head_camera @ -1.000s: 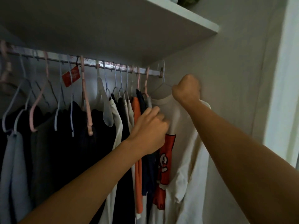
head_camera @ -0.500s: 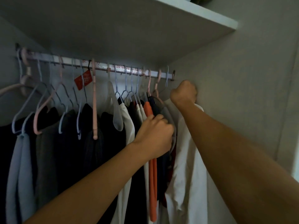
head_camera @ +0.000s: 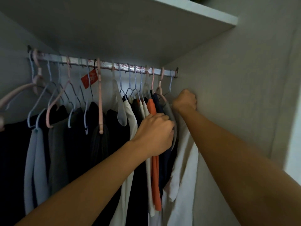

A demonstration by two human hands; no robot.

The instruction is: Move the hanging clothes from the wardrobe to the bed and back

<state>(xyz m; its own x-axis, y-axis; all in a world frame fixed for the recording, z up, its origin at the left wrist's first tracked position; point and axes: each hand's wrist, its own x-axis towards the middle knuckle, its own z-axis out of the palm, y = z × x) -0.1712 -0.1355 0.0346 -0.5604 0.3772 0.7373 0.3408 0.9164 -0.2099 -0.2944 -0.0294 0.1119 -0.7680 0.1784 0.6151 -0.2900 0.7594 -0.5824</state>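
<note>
The left hand point(head_camera: 155, 133) curls its fingers into a bunch of hanging clothes, gripping the grey garment point(head_camera: 170, 113) at its right edge. Far to its left hang dark and pale blue clothes point(head_camera: 35, 160) on blue and pink hangers, with a red tag point(head_camera: 89, 78) dangling from the rail point(head_camera: 104, 63) above them. Just left of the hand hangs a cream top point(head_camera: 131, 118); under its knuckles runs an orange top point(head_camera: 154, 176), bright and narrow, beside a navy one point(head_camera: 157, 101). Right of the hand hangs the white shirt point(head_camera: 184, 185), long and creased, at the rail's right end. The right hand point(head_camera: 185, 100), above and right of the left, is a closed fist at that shirt's shoulder, against the wardrobe wall point(head_camera: 236, 95); what it holds is hidden. A shelf point(head_camera: 187, 8) spans overhead.
</note>
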